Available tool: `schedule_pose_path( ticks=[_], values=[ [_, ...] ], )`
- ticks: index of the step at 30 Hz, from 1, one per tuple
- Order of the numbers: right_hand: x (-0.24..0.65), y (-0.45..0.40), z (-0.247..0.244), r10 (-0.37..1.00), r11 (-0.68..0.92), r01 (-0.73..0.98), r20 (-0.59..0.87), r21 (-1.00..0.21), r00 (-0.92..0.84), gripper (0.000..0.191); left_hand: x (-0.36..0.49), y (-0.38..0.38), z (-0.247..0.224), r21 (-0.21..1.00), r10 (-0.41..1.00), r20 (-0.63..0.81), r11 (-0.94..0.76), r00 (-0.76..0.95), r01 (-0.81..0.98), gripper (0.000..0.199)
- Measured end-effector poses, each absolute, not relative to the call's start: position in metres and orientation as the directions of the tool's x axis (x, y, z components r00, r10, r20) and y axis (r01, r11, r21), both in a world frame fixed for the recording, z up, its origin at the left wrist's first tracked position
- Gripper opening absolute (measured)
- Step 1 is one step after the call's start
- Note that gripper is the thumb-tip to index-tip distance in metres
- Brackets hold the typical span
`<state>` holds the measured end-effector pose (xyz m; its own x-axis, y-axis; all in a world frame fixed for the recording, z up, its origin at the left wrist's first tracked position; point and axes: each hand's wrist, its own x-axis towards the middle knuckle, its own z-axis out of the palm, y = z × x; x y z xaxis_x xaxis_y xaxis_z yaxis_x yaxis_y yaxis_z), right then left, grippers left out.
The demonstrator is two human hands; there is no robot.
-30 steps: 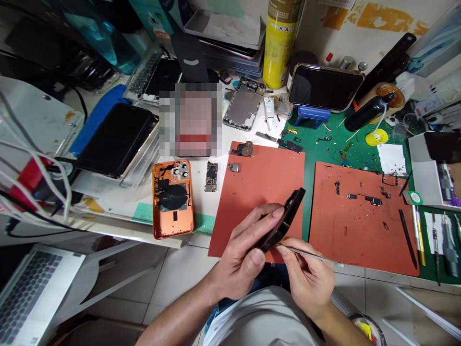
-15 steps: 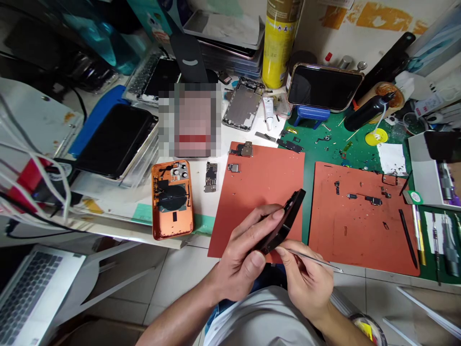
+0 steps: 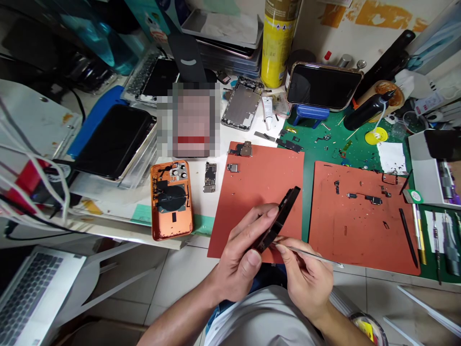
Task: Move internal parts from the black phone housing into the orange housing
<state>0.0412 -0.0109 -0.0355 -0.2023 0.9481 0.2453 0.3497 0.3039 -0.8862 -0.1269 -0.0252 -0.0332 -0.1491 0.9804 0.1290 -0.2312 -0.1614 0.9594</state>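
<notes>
My left hand (image 3: 243,252) grips a dark phone housing (image 3: 278,218), tilted on its edge above the left orange-red mat (image 3: 266,178). Between the thumb and fingers of my right hand (image 3: 309,276) is a thin metal pry tool (image 3: 313,253), its near tip at the housing's lower edge; whether the tip touches is hard to see. A camera module (image 3: 244,149) and a smaller metal part (image 3: 232,167) lie on this mat. To its left are a narrow circuit board (image 3: 210,178) and an orange phone back housing (image 3: 173,199).
Small parts and a black stick (image 3: 407,238) lie on the right mat (image 3: 360,254). Screwdrivers (image 3: 450,250) are at the far right. A phone (image 3: 324,85) leans on a blue stand (image 3: 310,117). A yellow spray can (image 3: 277,48) stands behind; a black phone (image 3: 114,139) tops the left pile.
My left hand has turned the phone housing more edge-on and shifted it slightly left. The pry tool has tilted a little at the housing's edge.
</notes>
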Motion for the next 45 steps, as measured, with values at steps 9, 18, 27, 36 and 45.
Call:
schedule_pose_path(
  ticks=[9,18,27,36,45],
  values=[
    [0.043,-0.014,-0.039,0.958,0.263,0.324,0.206,-0.909,-0.2,0.017,-0.128,-0.029,-0.04,0.964,0.981,0.145,-0.17,-0.132,-0.203,0.057],
    [0.048,-0.024,-0.043,0.973,0.231,0.174,0.221,-0.957,-0.074,0.03,-0.115,-0.019,-0.025,0.811,0.837,-0.285,-0.049,-0.467,-0.583,0.059],
    [-0.004,-0.035,-0.014,0.92,0.305,-0.229,0.224,-0.924,0.322,0.016,-0.106,0.014,0.032,0.602,0.499,-0.58,-0.27,-0.644,-0.752,0.052],
    [-0.005,-0.039,-0.01,0.872,0.424,-0.195,0.342,-0.884,0.349,0.024,-0.09,0.015,0.056,0.442,0.556,-0.695,-0.17,-0.455,-0.881,0.063],
    [0.006,-0.042,-0.012,0.84,0.475,-0.106,0.414,-0.874,0.35,0.029,-0.081,0.013,0.065,0.39,0.555,-0.715,-0.188,-0.425,-0.902,0.056]
  ],
)
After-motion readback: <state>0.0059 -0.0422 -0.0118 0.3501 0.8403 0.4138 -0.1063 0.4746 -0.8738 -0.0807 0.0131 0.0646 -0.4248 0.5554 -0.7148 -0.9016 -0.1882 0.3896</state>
